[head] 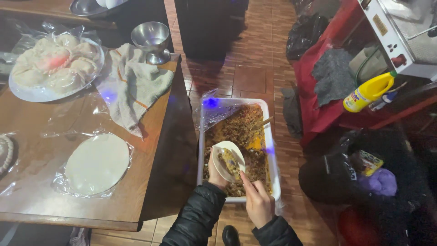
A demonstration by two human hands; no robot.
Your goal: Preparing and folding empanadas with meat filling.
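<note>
white plastic makes up the rectangular tub (271, 150) below us on the tiled floor (248, 77), its long axis running away from us; it holds a brown, crumbly filling (241, 125) with an orange patch near the right wall, and a wooden handle (266, 121) pokes out of the filling toward the upper right. clear plastic wrap (214, 111) is folded back at the tub's far left corner.

our left hand (215, 175) cups one pale dough round (229, 160) from beneath, over the middle of the tub; the round is tilted, its longer side running from upper left to lower right, with a small heap of filling on it. our right hand (258, 200) is closed, its fingers pinched on something thin that reaches to the round; we cannot tell what it is.

on the wooden table (41, 159) to the left we count one flattened dough disc (97, 163) lying on clear film, one plate (27, 93) heaped with dough balls under wrap, one striped cloth (136, 84), and one steel goblet-shaped cup (152, 40) at the far edge. part of a crimped dough piece (4, 152) shows at the left border.

to the right stand one yellow bottle (369, 91) with a green cap, lying slanted, a grey rag (334, 75) and a dark bag (332, 175).
</note>
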